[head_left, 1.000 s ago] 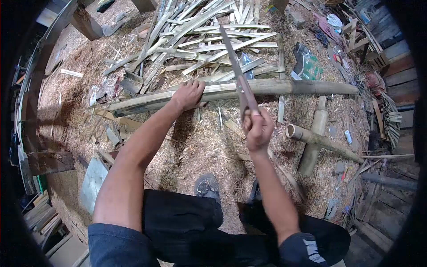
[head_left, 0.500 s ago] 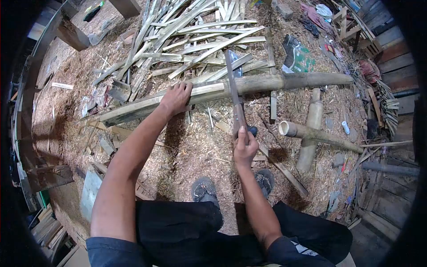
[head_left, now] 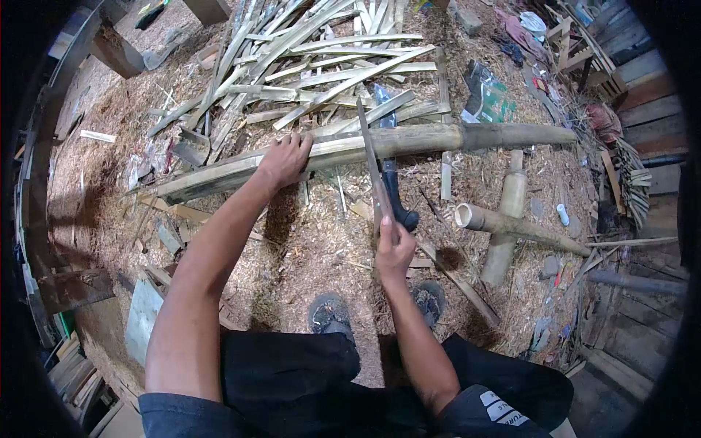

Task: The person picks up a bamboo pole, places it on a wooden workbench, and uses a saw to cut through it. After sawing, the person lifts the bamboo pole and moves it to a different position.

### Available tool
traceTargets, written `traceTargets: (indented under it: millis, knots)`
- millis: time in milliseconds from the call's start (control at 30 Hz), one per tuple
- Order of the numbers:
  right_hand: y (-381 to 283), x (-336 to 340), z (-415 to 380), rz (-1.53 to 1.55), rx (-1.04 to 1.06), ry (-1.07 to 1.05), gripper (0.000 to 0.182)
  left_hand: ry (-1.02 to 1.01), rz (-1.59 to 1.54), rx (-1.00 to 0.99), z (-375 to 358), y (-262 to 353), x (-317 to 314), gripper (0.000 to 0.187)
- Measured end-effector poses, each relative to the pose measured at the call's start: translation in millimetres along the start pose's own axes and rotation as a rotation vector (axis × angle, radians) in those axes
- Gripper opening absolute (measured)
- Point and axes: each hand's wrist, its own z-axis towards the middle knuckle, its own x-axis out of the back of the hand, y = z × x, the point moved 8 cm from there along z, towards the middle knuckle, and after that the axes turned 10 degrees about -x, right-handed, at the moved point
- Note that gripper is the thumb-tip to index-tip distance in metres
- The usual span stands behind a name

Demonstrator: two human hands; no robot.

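Across both edges of a bamboo pole (head_left: 423,139) slants a long-bladed tool (head_left: 373,162), gripped by the right hand (head_left: 395,250); the left hand (head_left: 286,159) clasps the pole.

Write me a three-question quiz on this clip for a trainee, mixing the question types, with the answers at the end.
1. What does the right hand hold?
2. True or false: the left hand rests on the bamboo pole.
3. Fill in the blank: the pile of strips lies on the ____ side of the pole from the person's shoes.

Key:
1. A long blade.
2. True.
3. Opposite.
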Motion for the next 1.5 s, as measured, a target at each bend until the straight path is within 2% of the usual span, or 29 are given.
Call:
traceTargets:
  millis: [100, 233, 267, 367, 433, 533, 633, 667, 800, 900, 933, 967, 1000, 1033, 1100, 1133, 1367, 1433, 1500]
  knots:
    - [-34.3, -10.7, 17.5, 0.064, 0.022, -0.028, 0.048, -0.02, 0.018, -0.005, -3.7, 8.0, -2.9, 0.092]
    - [-11.1, 5.7, -2.8, 0.01, 0.13, -0.006, 0.047, -0.055, -0.029, -0.01, 0.6, 2.8, 3.4, 0.095]
    - [16.7, 6.3, -3.9, 0.0, 0.022, -0.037, 0.05, -0.05, -0.037, -0.001, -0.4, 2.7, 1.5, 0.096]
    - [-15.3, -13.1, 7.5, 0.074, 0.057, -0.005, 0.051, -0.031, -0.045, 0.019, 1.8, 2.7, 1.8, 0.098]
    - [-11.5, -25.2, 26.8, 0.036, -0.016, -0.028, 0.052, -0.015, -0.049, -0.004, -3.8, 7.9, 5.9, 0.101]
    - [-22.7, -17.4, 19.4, -0.007, 0.04, -0.038, 0.052, 0.01, -0.039, -0.015, -5.1, 7.1, 7.1, 0.099]
    - [1.0, 6.5, -6.2, 0.026, 0.11, 0.02, 0.05, -0.046, -0.044, -0.011, -0.5, 7.3, 6.7, 0.096]
    - [8.4, 2.1, -0.4, 0.009, 0.076, 0.033, 0.053, -0.033, -0.036, -0.001, -1.1, 7.8, 8.0, 0.094]
    - [-29.4, -34.7, 54.4, -0.013, -0.005, -0.06, 0.056, 0.021, -0.003, 0.002, -6.6, 6.8, 1.6, 0.088]
    - [-10.0, -14.8, 16.6, 0.034, 0.009, -0.063, 0.053, 0.002, -0.005, -0.007, -3.6, 5.6, 8.3, 0.089]
    - [3.1, -1.1, -1.3, -0.009, 0.107, -0.021, 0.056, 0.0, -0.012, 0.003, -2.8, 4.3, 7.3, 0.091]
    - [12.8, 6.4, -14.5, 0.013, 0.076, 0.004, 0.056, -0.007, -0.022, 0.009, -2.3, 4.9, 4.9, 0.093]
    - [13.1, 3.8, -10.9, -0.009, 0.098, 0.031, 0.056, -0.083, -0.106, 0.025, -2.5, 5.9, 5.9, 0.098]
    - [2.6, -2.7, -4.5, -0.027, 0.119, 0.056, 0.056, -0.084, -0.106, 0.029, 0.0, 5.5, 5.2, 0.098]
    - [-23.8, -25.8, 27.7, 0.057, 0.024, -0.049, 0.053, -0.07, -0.061, 0.025, 1.1, 5.7, 0.0, 0.096]
    - [-38.5, -32.4, 39.7, 0.003, 0.061, -0.036, 0.055, -0.056, -0.071, 0.013, -0.9, 6.2, 6.1, 0.095]
    - [12.4, 0.8, -6.3, -0.044, 0.032, 0.01, 0.05, -0.031, -0.06, 0.007, -1.4, 6.3, 3.2, 0.095]
    - [-8.3, -24.3, 26.9, 0.041, 0.067, 0.021, 0.054, -0.002, -0.048, 0.022, -2.6, 5.2, 2.8, 0.097]
    - [-42.8, -39.3, 64.2, -0.028, 0.108, 0.034, 0.063, 0.0, -0.059, 0.02, -7.1, 7.4, -1.5, 0.097]
